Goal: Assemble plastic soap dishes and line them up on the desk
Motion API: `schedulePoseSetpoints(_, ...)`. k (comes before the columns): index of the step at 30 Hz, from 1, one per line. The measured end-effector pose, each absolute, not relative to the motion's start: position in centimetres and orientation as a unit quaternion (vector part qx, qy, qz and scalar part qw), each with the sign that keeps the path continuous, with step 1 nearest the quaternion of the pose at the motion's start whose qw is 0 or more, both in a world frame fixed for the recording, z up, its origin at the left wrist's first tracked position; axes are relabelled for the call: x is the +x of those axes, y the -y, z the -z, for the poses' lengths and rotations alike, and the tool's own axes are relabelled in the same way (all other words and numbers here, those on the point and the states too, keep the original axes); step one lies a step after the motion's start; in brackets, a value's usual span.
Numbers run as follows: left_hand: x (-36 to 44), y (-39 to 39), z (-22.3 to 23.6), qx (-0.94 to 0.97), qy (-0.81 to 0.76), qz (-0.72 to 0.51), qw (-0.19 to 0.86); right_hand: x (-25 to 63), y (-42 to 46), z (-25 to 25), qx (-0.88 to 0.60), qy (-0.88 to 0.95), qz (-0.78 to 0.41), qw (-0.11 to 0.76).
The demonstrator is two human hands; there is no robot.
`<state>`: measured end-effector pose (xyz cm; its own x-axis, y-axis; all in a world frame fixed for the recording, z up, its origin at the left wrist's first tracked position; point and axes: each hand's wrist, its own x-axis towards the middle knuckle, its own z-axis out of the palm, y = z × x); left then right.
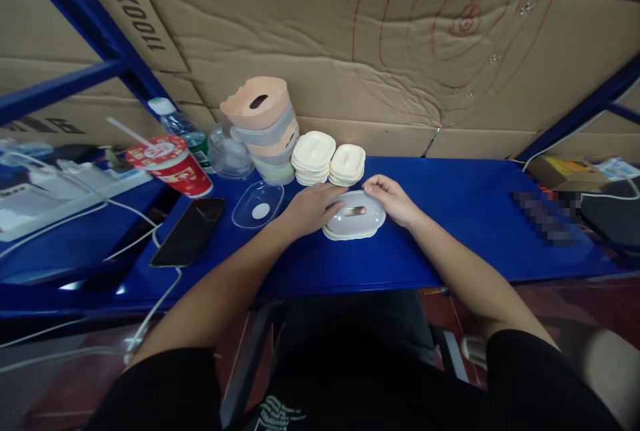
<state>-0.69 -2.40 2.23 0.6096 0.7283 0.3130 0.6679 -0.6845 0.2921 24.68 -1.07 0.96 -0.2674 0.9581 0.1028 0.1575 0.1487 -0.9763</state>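
A glossy whitish plastic lid with an oval slot (345, 223) lies on top of one or more cream pieces at the front of the blue table. My left hand (314, 209) closes on its left edge, thumb over the top and fingers towards the back. At the far right edge, my right hand (393, 199) pinches it with curled fingers. Just behind stand two stacks of cream lids, a larger one (314, 151) and a smaller one (348, 163). A clear plastic lid with a white round spot (245, 207) lies left of my left hand.
Stacked peach and grey slotted covers (270, 121) stand at the back, beside clear containers (230, 151). Leftward are a red cup with a straw (175, 167), a bottle (187, 131), a phone (189, 232) and white cables with power strips (75, 191). Cardboard (310, 24) walls the back.
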Motion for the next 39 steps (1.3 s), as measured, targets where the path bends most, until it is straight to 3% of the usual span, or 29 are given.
schedulePoseSetpoints(6, -0.8, 2.7, -3.3, 0.868, -0.439, -0.203, 0.113, 25.2, 1.7, -1.6, -0.447, 0.768, -0.294, 0.353)
schedulePoseSetpoints(11, -0.9, 2.8, -3.7, 0.866, -0.456, -0.167, 0.12, 25.3, 1.7, -1.5, -0.435, 0.817, -0.215, 0.311)
schedulePoseSetpoints(16, -1.2, 2.3, -2.6, 0.882, -0.455, -0.085, 0.083, 25.4, 1.1, -0.4, -0.441, 0.841, -0.213, 0.23)
schedulePoseSetpoints(23, -1.0, 2.0, -1.6, 0.89, -0.449, -0.035, 0.078, 25.7, 0.4, 0.3, -0.444, 0.852, -0.201, 0.189)
schedulePoseSetpoints(29, -0.9, 2.3, -2.2, 0.863, -0.495, -0.06, 0.077, 26.0, 0.2, 0.3, -0.431, 0.86, -0.207, 0.181)
schedulePoseSetpoints(34, -3.7, 1.6, -4.3, 0.786, -0.613, -0.074, -0.01, 26.1, 0.2, 0.1, -0.424, 0.862, -0.214, 0.178)
schedulePoseSetpoints(39, -7.8, -0.2, -4.4, 0.748, -0.663, -0.004, -0.022, 26.2, 0.1, 0.1, -0.419, 0.863, -0.22, 0.175)
